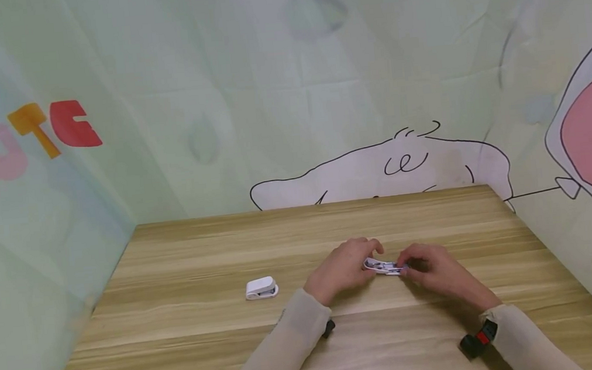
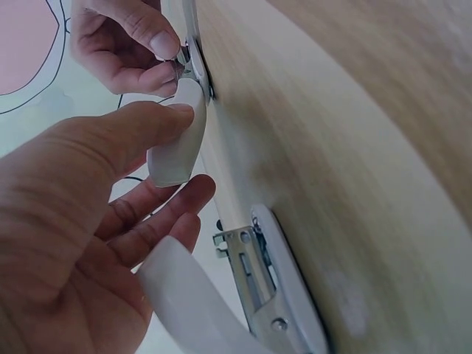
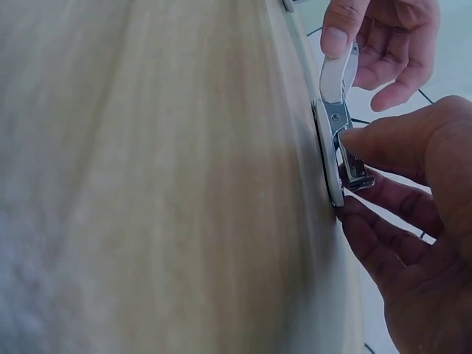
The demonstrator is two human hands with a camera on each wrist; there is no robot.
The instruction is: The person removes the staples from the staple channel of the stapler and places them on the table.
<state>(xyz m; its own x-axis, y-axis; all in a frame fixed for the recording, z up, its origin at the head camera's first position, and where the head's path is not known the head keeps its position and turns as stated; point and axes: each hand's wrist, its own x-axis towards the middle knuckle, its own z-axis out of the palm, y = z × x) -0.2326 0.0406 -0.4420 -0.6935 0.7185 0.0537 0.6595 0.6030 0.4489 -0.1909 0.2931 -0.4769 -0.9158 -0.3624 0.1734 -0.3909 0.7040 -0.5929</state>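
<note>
A white stapler [image 1: 385, 267] lies opened out flat between the two hands. My left hand [image 1: 342, 268] pinches its white top cover [image 2: 173, 151], the thumb laid along the cover. On the metal staple channel [image 3: 352, 158] is the thumb of my right hand [image 1: 435, 268], with the fingers behind and below it. The stapler's white base [image 3: 324, 147] stays down at the wooden table, as the right wrist view shows. To the left sits a second white stapler [image 1: 261, 288]; the left wrist view shows its metal channel [image 2: 254, 273] under the raised cover.
The wooden table [image 1: 186, 253] meets a pale printed cloth backdrop [image 1: 214, 98] at its back and sides. Black wrist devices sit at both cuffs, the right one [image 1: 478, 339] close over the table.
</note>
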